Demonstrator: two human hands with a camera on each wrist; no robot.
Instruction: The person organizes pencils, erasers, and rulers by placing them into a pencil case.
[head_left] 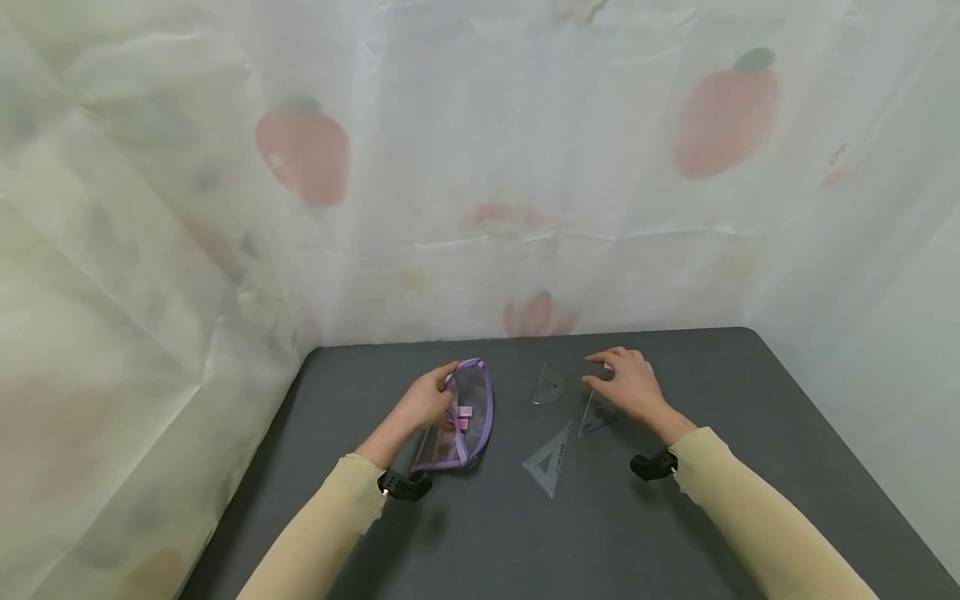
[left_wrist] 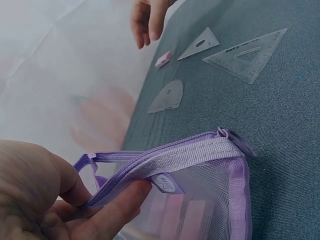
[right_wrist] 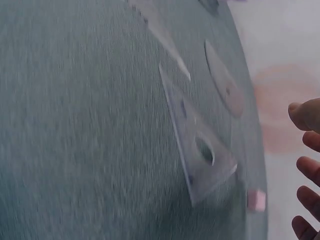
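Note:
My left hand (head_left: 444, 390) grips the zipper edge of a purple mesh pencil pouch (head_left: 468, 414) and holds it tilted up off the dark table (head_left: 675, 517). In the left wrist view, thumb and fingers (left_wrist: 117, 205) pinch the pouch (left_wrist: 205, 190) at its half-open zipper. My right hand (head_left: 594, 370) hovers loosely curled, holding nothing, just above a small pink eraser (left_wrist: 163, 59). A small clear set square (head_left: 596, 417) lies under that hand. A clear protractor (head_left: 550, 385) and a larger set square (head_left: 550, 458) lie between the hands. The right wrist view shows the fingers (right_wrist: 310, 167) beside the eraser (right_wrist: 257, 200) and the small set square (right_wrist: 197, 150).
A white sheet with red fruit prints (head_left: 303, 154) walls the table at the back and both sides. The table's left edge runs close to the pouch. Something pink and white (head_left: 463, 417) shows through the pouch's mesh.

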